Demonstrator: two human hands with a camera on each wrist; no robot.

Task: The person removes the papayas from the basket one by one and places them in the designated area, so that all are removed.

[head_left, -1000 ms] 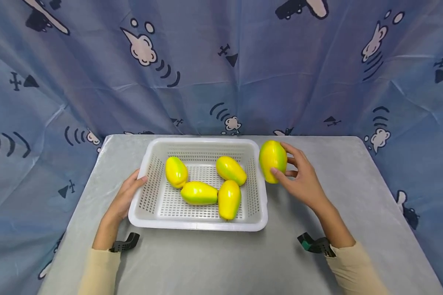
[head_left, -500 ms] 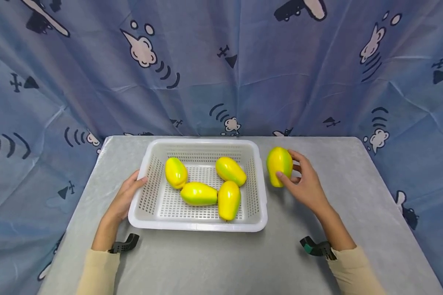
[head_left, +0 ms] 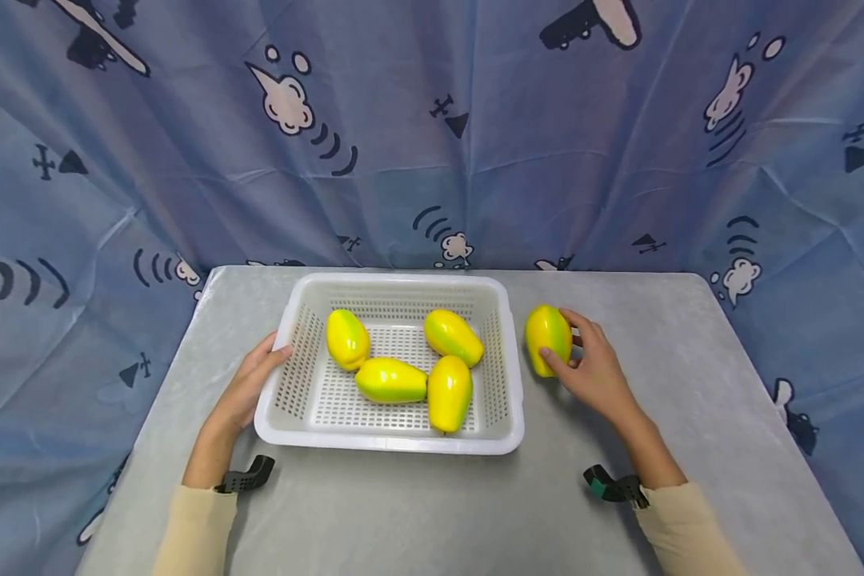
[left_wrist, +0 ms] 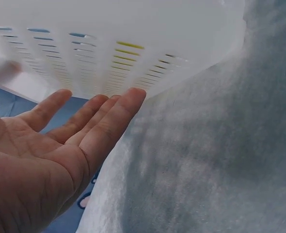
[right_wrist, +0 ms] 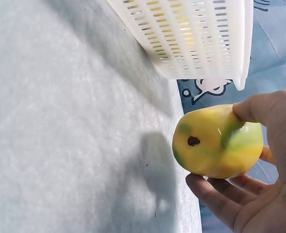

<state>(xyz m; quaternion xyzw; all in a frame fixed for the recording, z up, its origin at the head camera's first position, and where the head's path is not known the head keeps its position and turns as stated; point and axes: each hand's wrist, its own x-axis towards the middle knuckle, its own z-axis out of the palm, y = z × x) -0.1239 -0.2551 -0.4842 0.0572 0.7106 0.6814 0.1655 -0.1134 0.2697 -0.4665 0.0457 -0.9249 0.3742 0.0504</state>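
Note:
A white plastic basket [head_left: 389, 442] with slotted walls stands on the table. Several yellow-green mangoes lie inside it, among them one mango [head_left: 348, 340] at the left and another [head_left: 450, 394] at the front right. My left hand [head_left: 248, 384] holds the basket's left side, thumb over the rim; in the left wrist view its fingers [left_wrist: 109, 127] lie against the outer wall. Right of the basket, my right hand [head_left: 596, 370] grips one more mango [head_left: 547, 340] between thumb and fingers. Its brown stem end shows in the right wrist view. Whether this mango touches the table I cannot tell.
The grey table [head_left: 432, 512] ends at the back against a blue printed curtain [head_left: 374, 144]. A narrow strip of table separates the basket's right rim from the held mango. Black wrist mounts, such as the left one [head_left: 248, 474], sit at both wrists.
My right hand has moved the mango away from the basket's right rim, rightward and down toward the table. The left hand and the basket keep their place, apart from a slight view shift.

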